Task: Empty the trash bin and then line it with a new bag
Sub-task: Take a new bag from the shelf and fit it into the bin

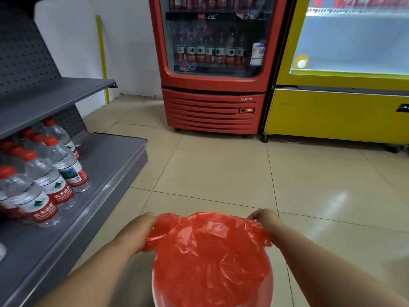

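Observation:
A red plastic bag (210,251) is spread over the round mouth of the trash bin (155,293), which stands on the floor at the bottom centre; only a pale strip of the bin's rim shows at the lower left. My left hand (137,231) pinches the bag's far left edge. My right hand (263,218) pinches its far right edge. The bag's far edge is pulled taut between the two hands and its middle is crumpled and sagging. What is inside the bin is hidden by the bag.
A grey shelf unit (104,173) with several red-capped water bottles (55,173) runs along the left. A red drinks fridge (212,85) and a yellow cooler (336,111) stand against the far wall. Beige tiled floor (221,169) lies between.

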{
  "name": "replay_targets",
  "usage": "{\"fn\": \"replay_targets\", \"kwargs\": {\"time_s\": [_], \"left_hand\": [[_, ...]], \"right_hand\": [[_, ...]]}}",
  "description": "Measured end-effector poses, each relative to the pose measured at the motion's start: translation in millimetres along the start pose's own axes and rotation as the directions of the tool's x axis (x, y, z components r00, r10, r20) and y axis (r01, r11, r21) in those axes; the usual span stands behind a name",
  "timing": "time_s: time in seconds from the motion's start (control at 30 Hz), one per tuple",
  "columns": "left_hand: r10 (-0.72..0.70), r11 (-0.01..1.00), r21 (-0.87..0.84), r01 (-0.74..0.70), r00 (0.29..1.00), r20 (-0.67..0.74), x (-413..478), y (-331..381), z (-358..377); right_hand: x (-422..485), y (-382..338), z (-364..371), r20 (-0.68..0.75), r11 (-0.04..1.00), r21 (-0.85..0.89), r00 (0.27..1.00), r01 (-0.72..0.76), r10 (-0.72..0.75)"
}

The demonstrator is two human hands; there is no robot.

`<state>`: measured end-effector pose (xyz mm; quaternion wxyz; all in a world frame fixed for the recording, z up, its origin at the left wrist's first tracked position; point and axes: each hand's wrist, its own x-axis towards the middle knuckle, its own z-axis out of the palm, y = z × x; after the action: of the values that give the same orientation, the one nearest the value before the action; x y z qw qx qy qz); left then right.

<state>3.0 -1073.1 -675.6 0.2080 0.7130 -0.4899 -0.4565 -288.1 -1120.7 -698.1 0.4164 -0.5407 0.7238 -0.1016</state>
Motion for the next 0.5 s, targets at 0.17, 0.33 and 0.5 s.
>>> {"fn": "replay_targets", "kwargs": {"time_s": [0.17,0.33,0.5], "left_hand": [[-0.126,0.971,-0.181,0.154,0.979,0.159,-2,-32,-4],[-0.035,0.943,-0.331,0.006,0.996,-0.082,-1,-29,-28],[0.485,0.870,0.098,-0.484,0.801,-0.350,-20,24,-23]], "right_hand": [[-18,18,0,0.187,0.999,0.037,0.982,-0.012,0.004],[-26,-3,-24,-0.204,0.961,0.076,0.947,0.267,-0.247],[-67,-40,-29,0.240,0.726,-0.425,0.841,0.541,-0.485]]}}
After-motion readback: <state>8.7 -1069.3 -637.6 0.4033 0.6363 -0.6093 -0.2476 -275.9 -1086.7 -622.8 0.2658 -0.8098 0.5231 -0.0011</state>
